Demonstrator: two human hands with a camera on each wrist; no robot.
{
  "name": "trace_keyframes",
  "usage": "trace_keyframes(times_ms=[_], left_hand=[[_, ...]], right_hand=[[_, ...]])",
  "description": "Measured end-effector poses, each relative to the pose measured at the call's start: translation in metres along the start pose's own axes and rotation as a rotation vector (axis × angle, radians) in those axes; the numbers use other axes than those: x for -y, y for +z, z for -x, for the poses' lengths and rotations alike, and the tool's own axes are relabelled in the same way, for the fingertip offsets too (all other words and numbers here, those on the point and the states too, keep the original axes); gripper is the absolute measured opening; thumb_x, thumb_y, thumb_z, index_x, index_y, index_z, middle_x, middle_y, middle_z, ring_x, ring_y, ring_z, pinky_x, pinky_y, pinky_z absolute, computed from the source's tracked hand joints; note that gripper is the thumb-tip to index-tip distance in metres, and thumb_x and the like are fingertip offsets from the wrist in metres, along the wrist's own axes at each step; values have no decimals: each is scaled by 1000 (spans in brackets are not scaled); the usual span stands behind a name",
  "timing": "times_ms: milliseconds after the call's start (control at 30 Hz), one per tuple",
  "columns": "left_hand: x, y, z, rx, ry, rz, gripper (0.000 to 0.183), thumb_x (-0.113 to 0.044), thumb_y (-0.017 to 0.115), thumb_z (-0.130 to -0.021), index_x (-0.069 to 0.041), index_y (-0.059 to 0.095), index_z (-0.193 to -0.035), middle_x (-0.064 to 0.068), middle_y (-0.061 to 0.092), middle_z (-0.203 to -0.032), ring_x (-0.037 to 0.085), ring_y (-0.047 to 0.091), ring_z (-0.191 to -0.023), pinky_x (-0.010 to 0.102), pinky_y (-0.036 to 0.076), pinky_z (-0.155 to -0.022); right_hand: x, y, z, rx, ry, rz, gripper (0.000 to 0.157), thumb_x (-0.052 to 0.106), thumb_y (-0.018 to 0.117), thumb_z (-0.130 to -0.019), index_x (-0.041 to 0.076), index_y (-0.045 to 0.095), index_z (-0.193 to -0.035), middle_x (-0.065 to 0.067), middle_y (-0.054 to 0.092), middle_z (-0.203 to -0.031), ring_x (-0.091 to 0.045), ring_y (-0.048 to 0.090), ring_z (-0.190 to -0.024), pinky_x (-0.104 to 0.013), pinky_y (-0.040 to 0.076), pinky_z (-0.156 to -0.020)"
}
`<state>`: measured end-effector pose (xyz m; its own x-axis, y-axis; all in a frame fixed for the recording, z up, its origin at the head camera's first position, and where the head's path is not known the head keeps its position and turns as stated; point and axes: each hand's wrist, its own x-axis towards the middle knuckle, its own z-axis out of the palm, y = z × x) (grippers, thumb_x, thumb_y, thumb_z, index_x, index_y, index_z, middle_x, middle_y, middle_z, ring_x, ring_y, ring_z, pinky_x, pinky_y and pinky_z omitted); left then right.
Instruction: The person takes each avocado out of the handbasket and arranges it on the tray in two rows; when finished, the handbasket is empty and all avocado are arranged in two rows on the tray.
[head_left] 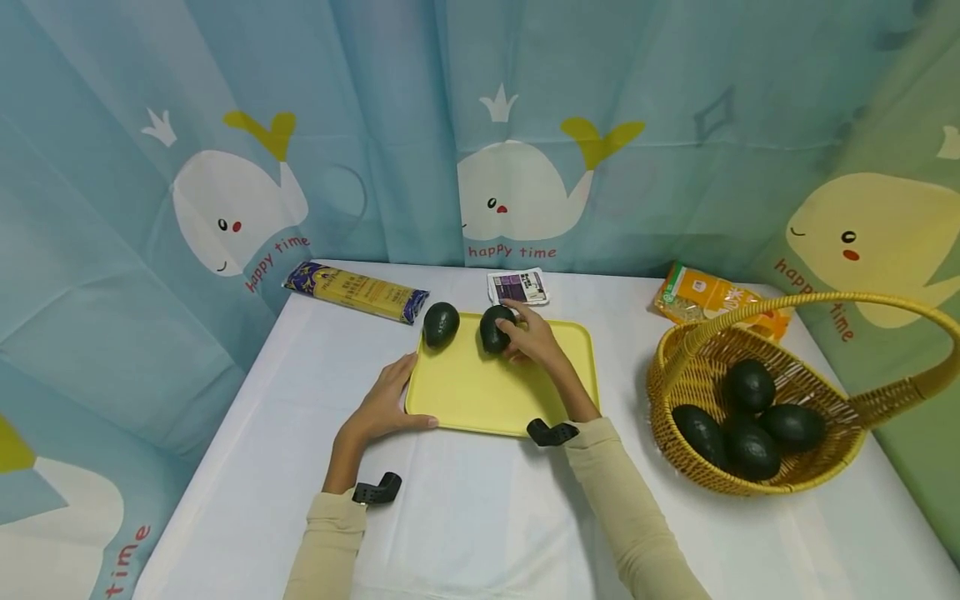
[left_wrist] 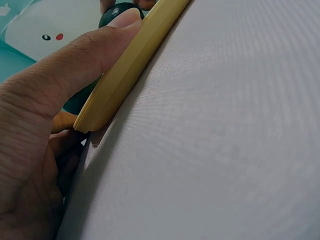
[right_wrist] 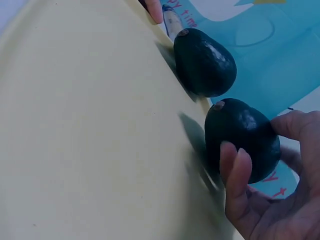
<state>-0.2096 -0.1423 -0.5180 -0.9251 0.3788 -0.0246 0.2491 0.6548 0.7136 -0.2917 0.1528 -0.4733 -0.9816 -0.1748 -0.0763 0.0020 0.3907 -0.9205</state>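
My right hand point(head_left: 531, 337) grips a dark green avocado point(right_wrist: 242, 142) between thumb and fingers, at the back part of a yellow tray point(head_left: 480, 392). Whether that avocado touches the tray I cannot tell. To its left, a second avocado point(head_left: 441, 324) lies at the tray's back left corner. My left hand point(head_left: 381, 408) rests against the front left corner, its fingers along the left side and its thumb point(left_wrist: 85, 55) stretched along the front rim. Several more avocados point(head_left: 752, 446) lie in a woven basket point(head_left: 660, 400) at the right.
Behind the tray lies a small purple and white packet point(head_left: 519, 287). A long yellow and blue packet point(head_left: 356, 290) is at the back left. An orange bag point(head_left: 705, 292) sits behind the basket, whose tall handle point(head_left: 825, 298) arches up. A printed curtain point(head_left: 405, 167) hangs behind the white table.
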Motion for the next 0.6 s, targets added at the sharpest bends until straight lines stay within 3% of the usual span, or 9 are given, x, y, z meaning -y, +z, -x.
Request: trace_keyframes(times_ms=[100,233,433,533,600], left_hand=[[-1,-1,1,4,-4,1,124,-53,84,-67,-8,13,-158,15,16,-164,35,13,-151,56,20,-119],[-1,-1,0,3,-6,-4,124,-52,84,-67,-8,13,-158,15,16,-164,34,13,-151,56,21,-119],[-1,-1,1,5,4,-1,124,-50,85,-67,-7,12,-158,16,16,-163,36,13,-151,57,21,-119],[-1,-1,1,7,2,7,124,-51,85,-67,-8,12,-158,16,16,-163,36,14,-151,57,21,-119],[0,0,0,5,2,8,124,-52,84,-67,-8,13,-158,16,16,-163,36,14,-150,58,21,-118]], right_hand=[[0,0,-2,45,3,-13,49,32,50,-102,27,41,-149,-21,41,-148,-20,70,-60,-34,57,-50],[1,0,-3,86,-24,-10,46,29,47,-104,24,41,-150,-18,33,-156,-34,72,-70,-39,58,-51],[-2,4,-7,82,-132,140,55,31,55,-100,13,38,-150,-23,43,-146,-44,61,-110,-36,58,-52],[-2,6,-10,63,-173,195,60,30,60,-96,9,38,-148,-25,48,-138,-42,56,-118,-34,58,-58],[-1,7,-10,54,-171,195,61,29,63,-95,10,39,-148,-26,49,-136,-43,57,-116,-39,60,-60]])
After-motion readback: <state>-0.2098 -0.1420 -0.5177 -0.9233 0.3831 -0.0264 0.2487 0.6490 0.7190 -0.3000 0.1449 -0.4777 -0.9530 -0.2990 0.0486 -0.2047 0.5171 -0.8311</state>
